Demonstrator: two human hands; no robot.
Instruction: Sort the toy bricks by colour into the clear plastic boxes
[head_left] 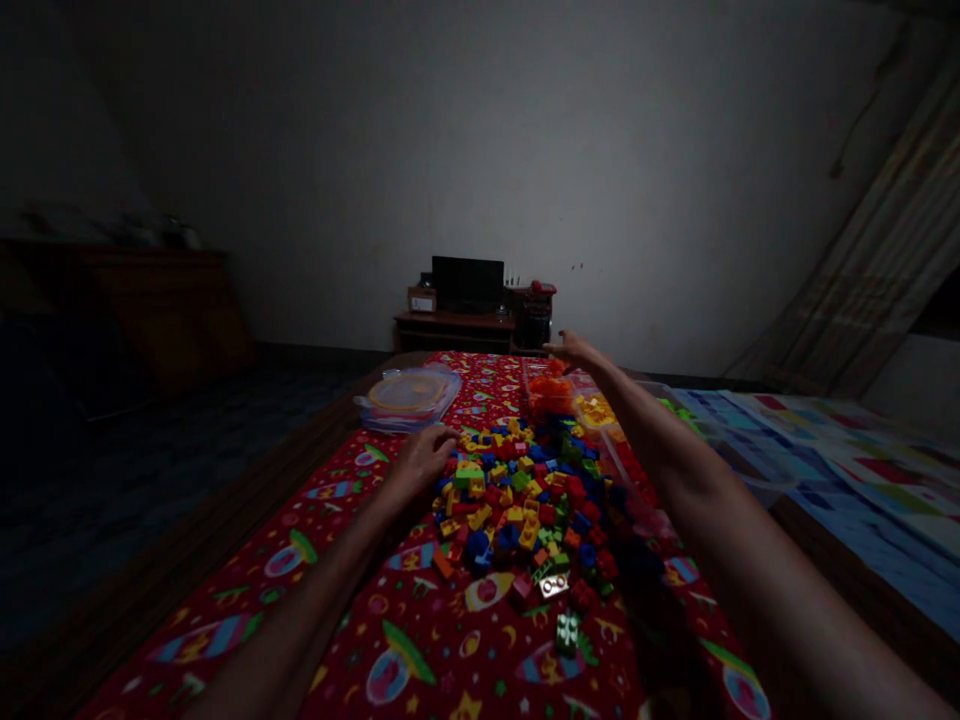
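Observation:
A heap of small toy bricks (525, 500) in red, yellow, blue, green and orange lies on a red patterned cloth (420, 640). My left hand (420, 460) rests at the heap's left edge, fingers curled down among the bricks; whether it holds one is hidden. My right hand (574, 350) reaches far forward over a clear compartment tray (600, 415) with orange bricks (550, 395) and yellow bricks (596, 408) in separate sections. Its fingers are pinched together above the orange section; anything in them is too small to see.
A clear plastic lid (409, 395) lies at the far left of the cloth. A pale patterned mat (825, 470) lies to the right. A low table with a dark screen (466, 285) stands against the back wall. The room is dim.

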